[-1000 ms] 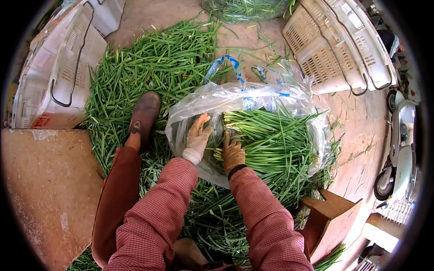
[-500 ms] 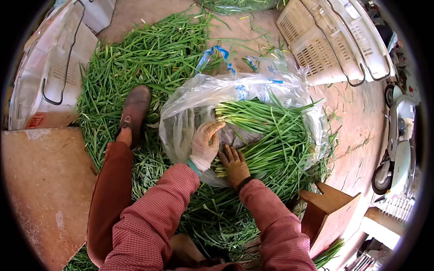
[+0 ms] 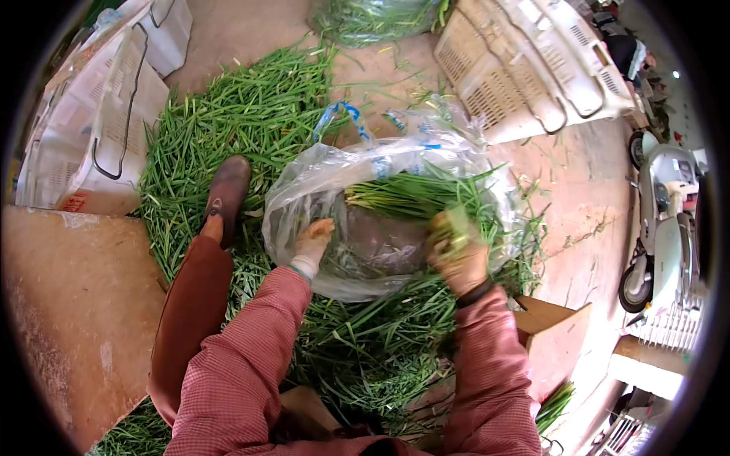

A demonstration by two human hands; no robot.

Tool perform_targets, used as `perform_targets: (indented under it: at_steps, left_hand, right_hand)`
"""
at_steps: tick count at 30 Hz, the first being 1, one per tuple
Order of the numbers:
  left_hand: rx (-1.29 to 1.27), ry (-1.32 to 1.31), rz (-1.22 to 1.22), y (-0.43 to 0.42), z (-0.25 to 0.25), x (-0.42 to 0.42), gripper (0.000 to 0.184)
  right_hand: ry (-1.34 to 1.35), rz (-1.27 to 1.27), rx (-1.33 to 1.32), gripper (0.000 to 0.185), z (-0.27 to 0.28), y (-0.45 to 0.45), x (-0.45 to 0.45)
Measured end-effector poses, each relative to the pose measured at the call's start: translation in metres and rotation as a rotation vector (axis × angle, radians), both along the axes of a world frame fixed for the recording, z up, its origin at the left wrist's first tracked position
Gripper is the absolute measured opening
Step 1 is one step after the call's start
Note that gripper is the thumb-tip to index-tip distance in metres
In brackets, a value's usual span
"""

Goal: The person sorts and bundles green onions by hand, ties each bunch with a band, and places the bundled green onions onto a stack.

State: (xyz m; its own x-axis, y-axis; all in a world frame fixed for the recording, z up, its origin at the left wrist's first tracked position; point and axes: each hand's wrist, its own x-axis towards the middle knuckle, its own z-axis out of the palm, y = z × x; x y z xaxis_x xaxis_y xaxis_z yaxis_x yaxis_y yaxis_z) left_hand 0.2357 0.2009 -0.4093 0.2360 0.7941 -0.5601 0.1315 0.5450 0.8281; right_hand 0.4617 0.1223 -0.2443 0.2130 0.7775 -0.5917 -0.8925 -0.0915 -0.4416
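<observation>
A clear plastic bag (image 3: 323,182) with blue print lies open on the floor, its mouth facing me. Along its far side rests a bundle of long green stalks (image 3: 403,191), pale ends to the left. My gloved left hand (image 3: 313,239) is at the bag's left inner edge, fingers curled; whether it pinches the plastic is unclear. At the bag's right side my right hand (image 3: 456,254), blurred by motion, is closed round a bunch of green stalks (image 3: 453,228). Between the hands the bag's dark bottom shows.
Loose green leaves (image 3: 243,114) cover the floor around my shoe (image 3: 228,186). White crates (image 3: 502,72) stand at the upper right, more crates (image 3: 114,114) at the left. A filled bag (image 3: 372,19) lies beyond. A wooden stool (image 3: 555,334) is right; a scooter (image 3: 661,220) stands far right.
My right hand has moved right and lifted part of the stalks from the bag's near side. My left hand has shifted left and down. The view has turned slightly.
</observation>
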Motion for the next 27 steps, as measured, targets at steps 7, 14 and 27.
perform_targets:
  at_steps: [7, 14, 27]
  left_hand:
    - [0.231, -0.563, 0.304, -0.029, 0.153, 0.011, 0.031]
    - [1.18, -0.225, -0.245, -0.101, 0.293, -0.017, 0.114]
    - [0.182, -1.24, 0.496, -0.194, 0.355, -0.184, 0.051]
  right_hand:
    - [-1.159, -0.311, 0.512, 0.027, 0.234, -0.066, -0.001]
    - [0.021, 0.111, 0.116, 0.017, 0.208, -0.075, -0.064]
    - [-1.811, 1.452, 0.908, 0.116, 0.314, -0.039, -0.32]
